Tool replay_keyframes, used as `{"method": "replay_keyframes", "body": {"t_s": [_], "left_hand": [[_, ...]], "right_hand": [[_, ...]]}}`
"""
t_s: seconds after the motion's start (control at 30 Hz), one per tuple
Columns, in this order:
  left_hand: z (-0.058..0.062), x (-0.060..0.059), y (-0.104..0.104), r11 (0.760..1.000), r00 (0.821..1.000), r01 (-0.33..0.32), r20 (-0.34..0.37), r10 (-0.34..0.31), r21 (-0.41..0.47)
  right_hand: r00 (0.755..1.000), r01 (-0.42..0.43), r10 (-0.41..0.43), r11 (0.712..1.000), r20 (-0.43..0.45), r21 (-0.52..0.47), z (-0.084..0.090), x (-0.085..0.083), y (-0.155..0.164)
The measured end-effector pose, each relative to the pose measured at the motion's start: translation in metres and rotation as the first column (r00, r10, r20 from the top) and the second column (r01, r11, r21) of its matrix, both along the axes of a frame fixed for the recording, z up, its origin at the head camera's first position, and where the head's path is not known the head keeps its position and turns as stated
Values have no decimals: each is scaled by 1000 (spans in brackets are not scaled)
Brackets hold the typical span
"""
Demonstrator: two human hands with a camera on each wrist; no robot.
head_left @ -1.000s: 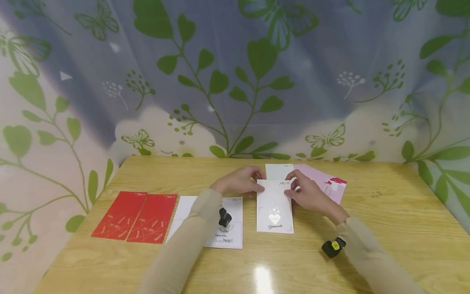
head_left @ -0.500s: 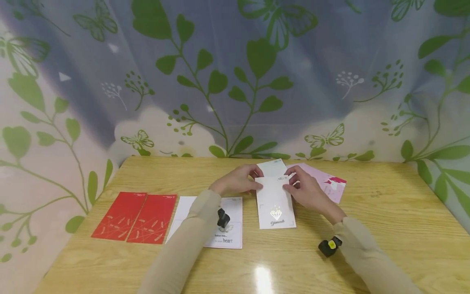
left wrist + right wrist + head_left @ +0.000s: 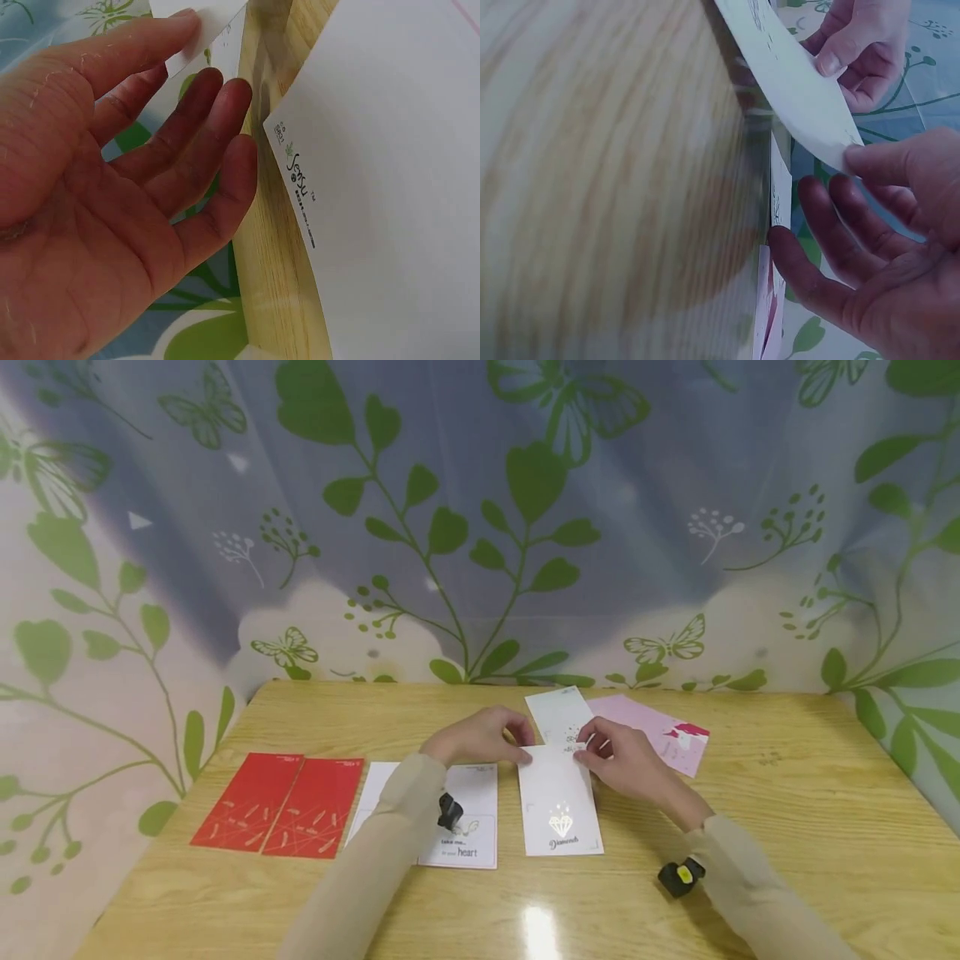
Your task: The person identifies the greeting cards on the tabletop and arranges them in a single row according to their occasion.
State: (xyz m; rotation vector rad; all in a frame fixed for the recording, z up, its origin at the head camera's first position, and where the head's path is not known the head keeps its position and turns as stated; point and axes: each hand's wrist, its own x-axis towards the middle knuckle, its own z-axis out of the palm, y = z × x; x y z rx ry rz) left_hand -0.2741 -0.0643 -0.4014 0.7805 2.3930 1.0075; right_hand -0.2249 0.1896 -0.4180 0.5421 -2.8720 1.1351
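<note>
White "Diamonds" card, lower centre-right of frame: top corners pinched by your left hand and right hand. Uneven release may skew it; stray right fingers may nudge the second white card above.

2 red cards, 3+ white cards, 1+ pink cards

1. Head view: from above, facing forward and down; the widest, spanning tabletop and curtain;
2. Left wrist view: very near the left hand, facing its palm side;
3. Right wrist view: similarly near the right hand; tabletop seen steeply tilted;
4. Shared by head and right wrist views: both hands and the white card.
</note>
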Motion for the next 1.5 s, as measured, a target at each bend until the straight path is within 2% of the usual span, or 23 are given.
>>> {"method": "replay_keyframes", "body": {"t_s": [0.13,0.37,0.57,0.77,1.1,1.5], "left_hand": [[0,4,1,998,1000,-8,-22,6,-62],[-1,10,8,983,995,-1,-103,-18,-186],[0,14,11,974,989,-5,-148,-29,-227],[0,18,10,961,984,-26,-178,-24,-276],[0,17,10,956,985,-35,-174,-17,-290],[-3,16,10,953,986,-36,-167,-16,-301]], "right_hand": [[999,-39,40,998,-11,48,1,3,1],[994,-108,111,987,-16,122,-2,6,1],[995,-100,96,978,29,182,-3,6,-3],[995,-102,99,969,23,225,-5,4,-6],[996,-93,91,963,20,253,-2,4,-8],[993,-114,121,960,-10,256,-5,7,-7]]}}
